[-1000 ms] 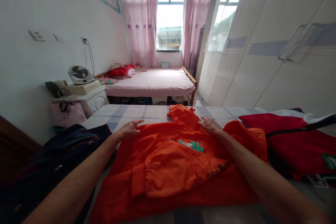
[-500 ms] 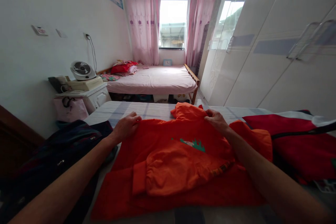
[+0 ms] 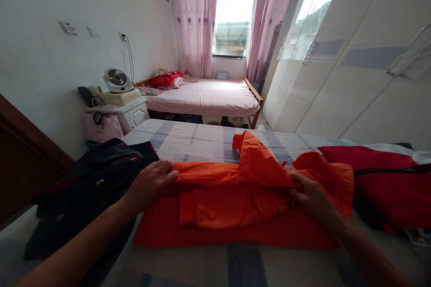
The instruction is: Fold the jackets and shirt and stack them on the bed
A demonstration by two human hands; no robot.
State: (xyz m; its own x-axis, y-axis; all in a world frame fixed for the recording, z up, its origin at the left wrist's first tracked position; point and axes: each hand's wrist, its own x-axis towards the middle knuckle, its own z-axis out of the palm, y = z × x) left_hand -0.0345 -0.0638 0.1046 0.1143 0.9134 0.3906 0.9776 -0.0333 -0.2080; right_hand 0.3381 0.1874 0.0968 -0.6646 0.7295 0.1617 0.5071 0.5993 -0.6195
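An orange long-sleeved top lies across the striped bed in front of me, its far edge folded over toward me. My left hand is closed on the left end of that fold. On the right, my right hand pinches the other end of the same fold. One sleeve lies flat across the near part, and another orange part sticks up beyond the fold between my hands. More orange cloth bunches up beyond my right hand. The green print is covered by the fold.
A dark jacket with snaps lies left of the top. Red and black clothing lies to the right. The striped bedsheet spreads underneath. Farther off stand a pink bed, a cabinet with a fan, and a white wardrobe.
Both hands have drawn the top's far edge toward me, folding it over and covering the green print. The view has shifted slightly, too.
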